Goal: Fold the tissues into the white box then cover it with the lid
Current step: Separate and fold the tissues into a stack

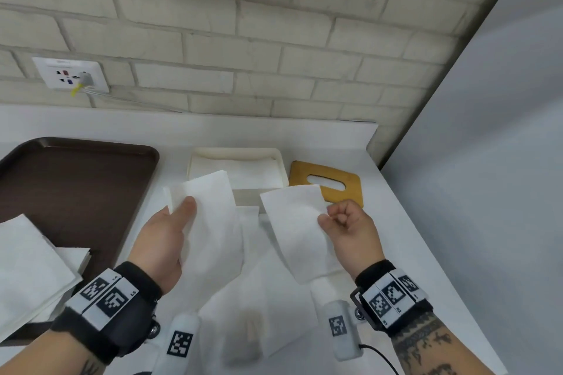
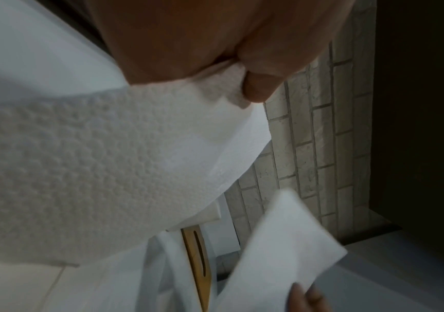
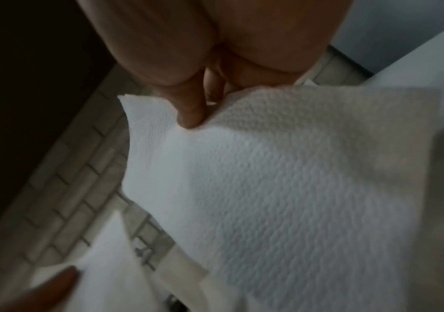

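Observation:
A long white tissue strip (image 1: 268,268) hangs in the air between both hands, above the counter. My left hand (image 1: 170,231) pinches its left end (image 2: 124,168), thumb on top. My right hand (image 1: 344,222) pinches the right end (image 3: 282,179) between thumb and curled fingers. Behind the tissue stands the white box (image 1: 237,167), open, with tissue lying inside. The wooden lid (image 1: 329,183) with its oval slot lies flat on the counter just right of the box.
A dark brown tray (image 1: 76,186) sits at the left, holding a stack of white tissues (image 1: 33,265) at its near end. A brick wall with a socket (image 1: 71,74) runs behind the white counter (image 1: 396,237). A grey wall closes the right side.

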Action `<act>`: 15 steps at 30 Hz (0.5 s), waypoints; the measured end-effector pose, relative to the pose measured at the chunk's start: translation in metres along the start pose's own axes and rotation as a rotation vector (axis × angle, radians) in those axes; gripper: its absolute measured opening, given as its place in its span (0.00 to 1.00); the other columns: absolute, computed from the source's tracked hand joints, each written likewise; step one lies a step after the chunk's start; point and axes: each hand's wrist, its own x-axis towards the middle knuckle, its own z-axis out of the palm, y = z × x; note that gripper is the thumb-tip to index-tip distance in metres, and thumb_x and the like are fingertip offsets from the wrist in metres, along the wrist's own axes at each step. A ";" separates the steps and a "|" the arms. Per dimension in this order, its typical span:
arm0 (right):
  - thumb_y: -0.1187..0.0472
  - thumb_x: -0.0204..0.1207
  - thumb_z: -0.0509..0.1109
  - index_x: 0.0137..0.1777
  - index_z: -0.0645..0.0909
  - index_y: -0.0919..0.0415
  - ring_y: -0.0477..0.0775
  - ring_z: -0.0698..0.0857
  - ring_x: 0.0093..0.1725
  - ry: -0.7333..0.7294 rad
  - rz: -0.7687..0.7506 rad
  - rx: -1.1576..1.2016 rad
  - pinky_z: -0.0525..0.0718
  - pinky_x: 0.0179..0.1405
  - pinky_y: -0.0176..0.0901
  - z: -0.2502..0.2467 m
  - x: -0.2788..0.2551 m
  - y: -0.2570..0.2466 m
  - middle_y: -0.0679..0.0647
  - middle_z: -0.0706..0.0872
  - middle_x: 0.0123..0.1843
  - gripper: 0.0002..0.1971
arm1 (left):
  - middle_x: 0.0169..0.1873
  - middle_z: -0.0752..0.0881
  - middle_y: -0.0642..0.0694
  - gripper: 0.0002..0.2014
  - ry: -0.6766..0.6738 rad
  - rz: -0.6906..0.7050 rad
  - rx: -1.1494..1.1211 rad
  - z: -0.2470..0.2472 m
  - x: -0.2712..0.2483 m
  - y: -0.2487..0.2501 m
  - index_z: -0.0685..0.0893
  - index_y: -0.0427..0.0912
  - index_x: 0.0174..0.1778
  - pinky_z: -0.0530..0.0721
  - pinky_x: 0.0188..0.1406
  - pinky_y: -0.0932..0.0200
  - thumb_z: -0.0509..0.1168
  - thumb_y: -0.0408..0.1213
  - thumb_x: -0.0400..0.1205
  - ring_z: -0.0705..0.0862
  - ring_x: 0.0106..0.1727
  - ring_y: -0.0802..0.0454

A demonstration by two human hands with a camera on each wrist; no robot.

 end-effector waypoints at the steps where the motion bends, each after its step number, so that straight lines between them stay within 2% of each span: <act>1: 0.69 0.79 0.73 0.49 0.83 0.55 0.46 0.89 0.41 -0.037 -0.035 0.068 0.84 0.46 0.41 0.000 -0.002 -0.010 0.45 0.91 0.39 0.07 | 0.45 0.94 0.37 0.15 -0.006 -0.002 -0.006 0.004 -0.002 -0.001 0.85 0.35 0.63 0.87 0.41 0.48 0.63 0.43 0.90 0.93 0.41 0.40; 3: 0.70 0.81 0.69 0.52 0.85 0.53 0.47 0.91 0.45 -0.097 -0.110 0.153 0.87 0.47 0.38 -0.001 -0.006 -0.031 0.46 0.92 0.44 0.10 | 0.44 0.94 0.38 0.16 -0.042 -0.012 -0.027 0.013 -0.007 -0.001 0.85 0.34 0.64 0.87 0.42 0.48 0.62 0.43 0.91 0.94 0.41 0.41; 4: 0.69 0.82 0.68 0.48 0.86 0.52 0.47 0.90 0.44 -0.111 -0.137 0.178 0.86 0.46 0.38 0.001 -0.008 -0.042 0.45 0.92 0.43 0.11 | 0.46 0.94 0.38 0.16 -0.068 -0.019 -0.041 0.018 -0.010 -0.001 0.85 0.34 0.65 0.87 0.44 0.47 0.62 0.43 0.91 0.94 0.43 0.41; 7: 0.61 0.83 0.69 0.42 0.84 0.56 0.47 0.82 0.39 -0.114 -0.143 0.207 0.81 0.45 0.45 0.015 -0.010 -0.057 0.44 0.85 0.35 0.08 | 0.56 0.93 0.36 0.19 -0.126 -0.052 -0.089 0.032 -0.019 -0.001 0.86 0.36 0.67 0.86 0.60 0.40 0.60 0.46 0.91 0.93 0.56 0.39; 9: 0.58 0.83 0.69 0.38 0.82 0.55 0.41 0.80 0.36 -0.135 -0.128 0.156 0.81 0.42 0.47 0.030 -0.010 -0.058 0.43 0.84 0.32 0.10 | 0.60 0.92 0.35 0.22 -0.150 -0.079 -0.144 0.040 -0.024 -0.001 0.86 0.36 0.68 0.82 0.69 0.38 0.58 0.49 0.91 0.91 0.62 0.38; 11: 0.57 0.83 0.69 0.35 0.79 0.49 0.36 0.78 0.32 -0.170 -0.141 0.022 0.75 0.39 0.39 0.043 -0.011 -0.054 0.36 0.82 0.29 0.13 | 0.61 0.91 0.34 0.24 -0.172 -0.096 -0.196 0.046 -0.028 -0.001 0.85 0.35 0.69 0.81 0.71 0.39 0.55 0.51 0.92 0.91 0.63 0.38; 13: 0.56 0.83 0.69 0.40 0.81 0.47 0.37 0.81 0.38 -0.188 -0.160 -0.092 0.76 0.43 0.36 0.051 -0.011 -0.049 0.35 0.84 0.35 0.09 | 0.62 0.91 0.33 0.27 -0.182 -0.104 -0.219 0.049 -0.029 -0.001 0.85 0.34 0.69 0.81 0.70 0.39 0.53 0.54 0.91 0.90 0.64 0.38; 15: 0.55 0.83 0.69 0.46 0.85 0.49 0.41 0.85 0.45 -0.195 -0.161 -0.151 0.80 0.47 0.36 0.055 -0.010 -0.045 0.40 0.88 0.42 0.05 | 0.64 0.90 0.33 0.30 -0.212 -0.110 -0.220 0.047 -0.029 -0.002 0.84 0.34 0.71 0.80 0.72 0.39 0.52 0.57 0.90 0.89 0.66 0.37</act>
